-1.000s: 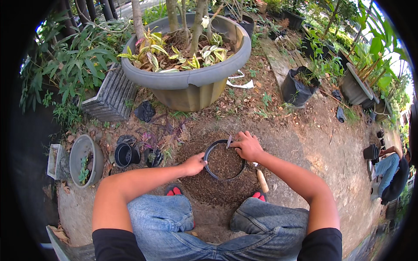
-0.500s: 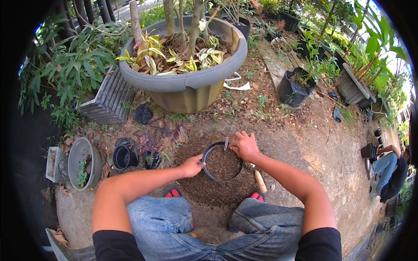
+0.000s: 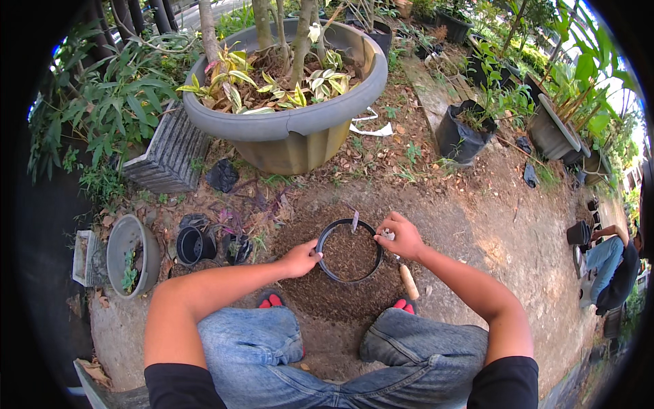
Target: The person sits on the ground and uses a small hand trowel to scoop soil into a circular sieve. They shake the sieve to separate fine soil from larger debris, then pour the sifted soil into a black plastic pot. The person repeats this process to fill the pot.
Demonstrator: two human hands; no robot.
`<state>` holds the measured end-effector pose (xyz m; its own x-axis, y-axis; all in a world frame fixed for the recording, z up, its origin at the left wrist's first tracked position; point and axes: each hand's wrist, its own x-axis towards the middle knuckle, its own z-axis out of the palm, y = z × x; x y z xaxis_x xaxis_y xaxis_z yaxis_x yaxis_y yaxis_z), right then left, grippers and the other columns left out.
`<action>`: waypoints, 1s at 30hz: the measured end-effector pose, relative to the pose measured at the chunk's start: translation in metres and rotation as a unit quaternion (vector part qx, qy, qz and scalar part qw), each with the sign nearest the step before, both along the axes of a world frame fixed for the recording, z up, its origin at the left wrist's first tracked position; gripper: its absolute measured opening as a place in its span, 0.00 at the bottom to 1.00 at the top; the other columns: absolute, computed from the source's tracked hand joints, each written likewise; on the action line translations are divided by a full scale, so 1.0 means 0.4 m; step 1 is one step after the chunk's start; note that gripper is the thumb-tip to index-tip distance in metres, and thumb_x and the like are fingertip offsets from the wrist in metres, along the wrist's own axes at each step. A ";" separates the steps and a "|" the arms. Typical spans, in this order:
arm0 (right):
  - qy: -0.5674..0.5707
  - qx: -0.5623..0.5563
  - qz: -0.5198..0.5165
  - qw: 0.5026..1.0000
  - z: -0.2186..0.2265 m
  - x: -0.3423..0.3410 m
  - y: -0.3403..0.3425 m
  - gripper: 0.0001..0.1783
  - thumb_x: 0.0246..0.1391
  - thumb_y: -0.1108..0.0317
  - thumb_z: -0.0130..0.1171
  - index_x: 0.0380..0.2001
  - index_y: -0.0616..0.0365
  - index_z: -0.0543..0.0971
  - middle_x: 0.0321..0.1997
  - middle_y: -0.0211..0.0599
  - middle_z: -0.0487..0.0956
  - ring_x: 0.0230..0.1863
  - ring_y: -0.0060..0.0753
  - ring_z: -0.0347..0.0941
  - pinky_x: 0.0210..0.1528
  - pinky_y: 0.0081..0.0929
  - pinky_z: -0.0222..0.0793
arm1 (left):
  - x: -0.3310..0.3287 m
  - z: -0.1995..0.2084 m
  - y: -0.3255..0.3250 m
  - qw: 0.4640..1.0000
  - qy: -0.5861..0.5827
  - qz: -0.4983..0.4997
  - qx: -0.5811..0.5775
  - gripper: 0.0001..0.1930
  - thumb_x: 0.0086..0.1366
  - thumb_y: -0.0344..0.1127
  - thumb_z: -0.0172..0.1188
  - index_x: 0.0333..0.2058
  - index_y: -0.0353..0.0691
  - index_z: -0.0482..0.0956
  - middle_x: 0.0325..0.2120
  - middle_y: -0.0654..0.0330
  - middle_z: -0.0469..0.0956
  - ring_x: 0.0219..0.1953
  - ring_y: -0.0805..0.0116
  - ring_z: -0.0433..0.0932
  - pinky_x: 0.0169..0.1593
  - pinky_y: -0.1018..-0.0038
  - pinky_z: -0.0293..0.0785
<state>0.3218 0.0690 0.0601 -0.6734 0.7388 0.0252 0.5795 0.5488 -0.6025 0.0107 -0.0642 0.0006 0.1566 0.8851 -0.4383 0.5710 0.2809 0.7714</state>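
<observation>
A round black plant pot [image 3: 320, 267] filled with brown soil stands on the ground between my feet. My left hand [image 3: 300, 260] grips its left rim, with the thumb at the edge. Near the far rim a small purplish leaf cutting [image 3: 355, 221] sticks up out of the soil. My right hand [image 3: 402, 237] is closed just at the pot's right rim, fingers pinched around a small whitish crumpled thing [image 3: 387, 234] whose kind I cannot make out. Beside the pot on the right lies a hand trowel with a wooden handle [image 3: 409, 281], its blade partly hidden.
Loose soil [image 3: 320, 303] surrounds the pot. Beyond it stands a large grey planter [image 3: 293, 146] with trunks and variegated leaves. To the left are an empty black pot [image 3: 195, 246] and a grey bowl planter [image 3: 150, 262]. Another person [image 3: 613, 266] crouches at far right by a black pot.
My right hand has moved right and slightly down, away from the leaf cutting, and the whitish thing now shows in its fingers. My left hand stays on the rim.
</observation>
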 end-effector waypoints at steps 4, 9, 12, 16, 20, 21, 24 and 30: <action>-0.069 0.071 0.073 0.992 -0.003 -0.041 0.010 0.09 0.46 0.59 0.70 0.31 0.45 0.84 0.46 0.33 0.74 0.54 0.42 0.71 0.52 0.43 0.69 | 0.009 0.006 0.012 1.000 0.000 -0.016 -0.013 0.26 0.75 0.39 0.53 0.69 0.45 0.62 0.30 0.62 0.78 0.31 0.73 0.75 0.38 0.70 0.74; -0.246 0.119 0.143 0.951 0.064 -0.089 0.006 0.11 0.35 0.56 0.74 0.25 0.41 0.84 0.44 0.31 0.72 0.55 0.38 0.67 0.51 0.45 0.64 | -0.010 -0.004 0.001 0.998 -0.043 -0.004 -0.040 0.26 0.76 0.39 0.53 0.69 0.46 0.62 0.33 0.61 0.79 0.32 0.72 0.76 0.40 0.70 0.74; -0.284 0.120 0.123 0.943 0.065 -0.075 0.000 0.11 0.34 0.55 0.75 0.23 0.40 0.84 0.43 0.31 0.72 0.54 0.38 0.67 0.50 0.45 0.63 | -0.002 0.014 0.002 0.999 -0.024 -0.007 -0.031 0.25 0.76 0.39 0.53 0.68 0.46 0.62 0.33 0.61 0.79 0.33 0.72 0.76 0.41 0.70 0.74; -0.289 0.105 0.085 0.948 0.031 -0.070 -0.019 0.11 0.34 0.55 0.75 0.23 0.41 0.84 0.43 0.30 0.72 0.55 0.39 0.67 0.51 0.47 0.63 | 0.002 0.012 0.004 1.000 -0.026 -0.010 -0.014 0.23 0.76 0.40 0.53 0.66 0.43 0.64 0.32 0.60 0.79 0.33 0.71 0.77 0.41 0.70 0.74; -0.250 0.099 0.086 0.959 0.035 -0.061 -0.022 0.12 0.34 0.57 0.75 0.25 0.43 0.85 0.42 0.31 0.72 0.53 0.39 0.69 0.51 0.51 0.65 | -0.001 0.021 0.003 1.000 -0.014 -0.014 -0.018 0.22 0.75 0.40 0.53 0.64 0.43 0.66 0.32 0.60 0.79 0.33 0.70 0.77 0.40 0.69 0.74; -0.224 0.054 0.070 0.970 0.038 -0.053 -0.016 0.12 0.36 0.57 0.75 0.26 0.44 0.85 0.43 0.32 0.73 0.54 0.41 0.70 0.53 0.52 0.66 | -0.001 0.021 0.002 1.000 -0.010 -0.017 -0.012 0.22 0.75 0.40 0.54 0.64 0.43 0.66 0.32 0.59 0.79 0.32 0.70 0.77 0.40 0.69 0.74; -0.144 -0.046 0.022 0.988 0.041 -0.022 0.013 0.12 0.39 0.56 0.73 0.27 0.47 0.86 0.43 0.38 0.75 0.53 0.45 0.73 0.55 0.51 0.69 | -0.001 0.018 0.000 1.000 0.004 -0.014 -0.003 0.22 0.75 0.41 0.54 0.63 0.42 0.67 0.31 0.58 0.80 0.32 0.69 0.77 0.40 0.68 0.74; -0.200 -0.159 -0.099 0.962 0.015 0.066 0.049 0.15 0.41 0.54 0.70 0.30 0.51 0.88 0.34 0.43 0.84 0.37 0.48 0.82 0.45 0.41 0.78 | 0.006 0.034 -0.003 1.000 0.018 -0.018 0.002 0.22 0.74 0.42 0.55 0.62 0.42 0.68 0.30 0.57 0.80 0.30 0.67 0.77 0.38 0.67 0.74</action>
<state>0.3483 0.0887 0.0660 -0.4281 0.7809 -0.4550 0.8738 0.2291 -0.4290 0.0129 -0.0653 0.0144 0.1728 0.8805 -0.4415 0.6087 0.2570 0.7506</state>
